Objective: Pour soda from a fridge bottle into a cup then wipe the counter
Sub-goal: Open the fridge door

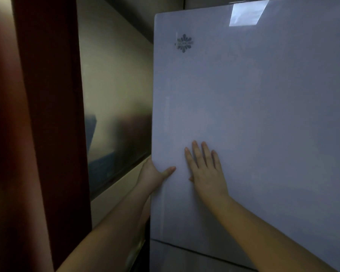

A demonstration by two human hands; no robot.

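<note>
A tall white fridge door (263, 114) fills the right of the head view, with a dark snowflake logo (184, 43) near its top left. My left hand (154, 173) grips the door's left edge, thumb on the front and fingers hidden behind it. My right hand (205, 167) lies flat on the door face, fingers spread and pointing up. No bottle, cup or counter is in view.
A dark red-brown door frame (47, 124) stands close on the left. Between it and the fridge is a glossy wall panel (116, 114) with dim reflections. A seam to a lower fridge door (185, 258) runs below my arms.
</note>
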